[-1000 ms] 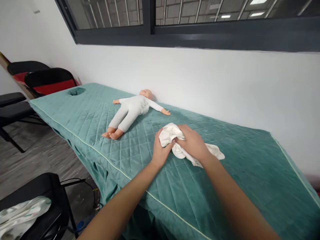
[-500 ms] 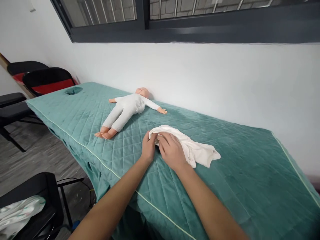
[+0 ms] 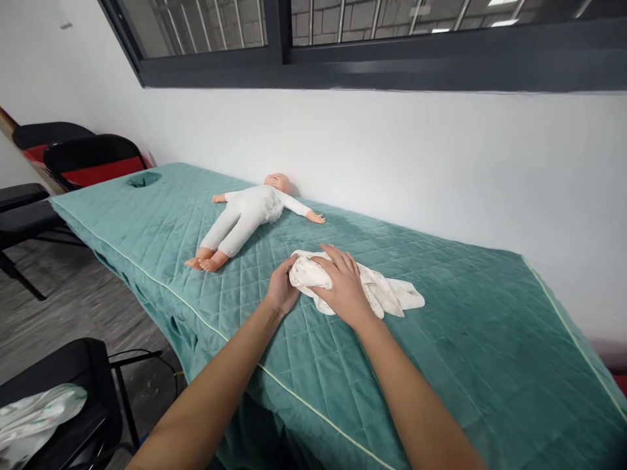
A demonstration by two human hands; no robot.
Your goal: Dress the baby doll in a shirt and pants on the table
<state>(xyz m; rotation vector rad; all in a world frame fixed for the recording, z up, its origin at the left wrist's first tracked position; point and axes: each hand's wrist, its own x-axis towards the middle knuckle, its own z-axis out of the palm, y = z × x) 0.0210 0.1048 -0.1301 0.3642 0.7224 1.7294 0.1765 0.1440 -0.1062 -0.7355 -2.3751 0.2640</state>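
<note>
A small white printed garment (image 3: 386,293) lies on the teal quilted table cover (image 3: 465,339). My left hand (image 3: 280,288) grips the garment's bunched left end, with the fingers curled into the cloth. My right hand (image 3: 343,288) rests on top of the same bunch, fingers spread over it and the thumb tucked under. The rest of the garment trails flat to the right. A baby doll (image 3: 245,215) in a white one-piece lies on its back further along the table, arms out, its feet toward the table's near edge.
The table runs along a white wall under a dark-framed window (image 3: 372,52). Black and red folding chairs (image 3: 93,160) stand past its far end. A black chair (image 3: 73,391) at lower left holds another pale cloth (image 3: 34,421). Grey floor lies to the left.
The garment's left end has been gathered into a rounded bunch under my hands. My right hand now covers it with spread fingers. The loose right end has drawn in slightly.
</note>
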